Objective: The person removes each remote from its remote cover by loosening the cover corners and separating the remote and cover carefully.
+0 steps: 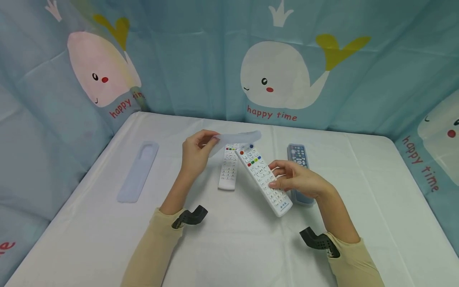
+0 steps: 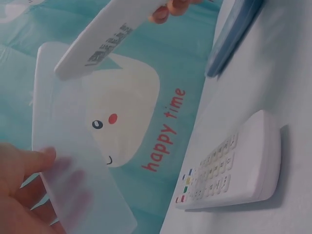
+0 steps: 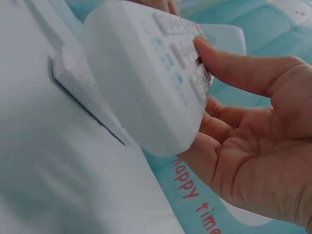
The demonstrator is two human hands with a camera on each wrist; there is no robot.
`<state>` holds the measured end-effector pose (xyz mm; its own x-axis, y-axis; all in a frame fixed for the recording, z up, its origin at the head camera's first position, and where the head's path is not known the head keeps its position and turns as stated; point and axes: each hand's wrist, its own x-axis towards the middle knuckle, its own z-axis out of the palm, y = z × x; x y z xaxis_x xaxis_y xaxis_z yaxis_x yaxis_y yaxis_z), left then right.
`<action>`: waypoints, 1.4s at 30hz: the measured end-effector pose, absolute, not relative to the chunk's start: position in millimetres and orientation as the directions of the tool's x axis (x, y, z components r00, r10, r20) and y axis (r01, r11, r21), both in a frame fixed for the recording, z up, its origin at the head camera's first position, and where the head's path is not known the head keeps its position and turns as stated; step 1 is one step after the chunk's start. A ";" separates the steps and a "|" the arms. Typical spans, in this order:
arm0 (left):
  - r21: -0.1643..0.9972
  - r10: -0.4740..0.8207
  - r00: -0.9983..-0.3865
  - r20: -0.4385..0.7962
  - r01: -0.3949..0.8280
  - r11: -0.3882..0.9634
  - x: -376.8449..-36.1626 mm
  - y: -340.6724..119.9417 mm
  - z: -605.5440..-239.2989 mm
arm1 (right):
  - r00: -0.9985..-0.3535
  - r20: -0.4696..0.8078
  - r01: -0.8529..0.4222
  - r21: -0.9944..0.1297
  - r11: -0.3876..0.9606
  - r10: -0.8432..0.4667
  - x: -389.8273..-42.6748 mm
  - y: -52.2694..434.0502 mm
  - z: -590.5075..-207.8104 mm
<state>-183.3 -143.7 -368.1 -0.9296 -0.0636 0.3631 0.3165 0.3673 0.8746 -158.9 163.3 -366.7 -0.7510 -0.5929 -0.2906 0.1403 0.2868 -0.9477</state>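
Note:
My left hand (image 1: 196,152) pinches a translucent, pale silicone remote cover (image 1: 240,138) between thumb and fingers, raised over the table. In my right hand (image 1: 303,179) is a white remote control (image 1: 263,179), thumb on its buttons and fingers beneath. The remote is tilted, its far end close to the cover. In the left wrist view that end of the remote (image 2: 105,44) overlaps the top of the cover (image 2: 92,165); whether they touch I cannot tell. Below and between the hands a second white remote (image 1: 227,171) lies face up on the table.
On the left of the white-clothed table (image 1: 215,255) lies another translucent cover (image 1: 138,173). A dark remote in a bluish cover (image 1: 298,153) lies behind my right hand, partly hidden by it. A teal curtain (image 1: 204,59) with whale prints hangs around the table.

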 end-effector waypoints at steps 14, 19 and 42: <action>0.956 -0.102 -0.958 0.266 0.250 0.151 -186.0 -160.1 -361.3 | -0.831 -0.283 0.145 -0.941 0.304 -0.479 -159.3 160.2 -366.2; 0.970 -0.105 -0.967 0.230 0.219 0.108 -186.6 -166.5 -359.9 | -0.861 -0.281 0.153 -0.938 0.311 -0.424 -159.3 158.0 -365.5; 0.933 -0.079 -0.996 -0.042 -0.068 0.353 -177.1 -216.1 -342.3 | -0.928 -0.329 0.248 -0.895 0.371 -0.175 -162.7 144.2 -375.8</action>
<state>-177.1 -216.1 -342.3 -0.9960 -0.0790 -0.0424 -0.0677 0.3530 0.9332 -162.7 144.2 -375.8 -0.9279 -0.1748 -0.3294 0.2477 0.3711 -0.8949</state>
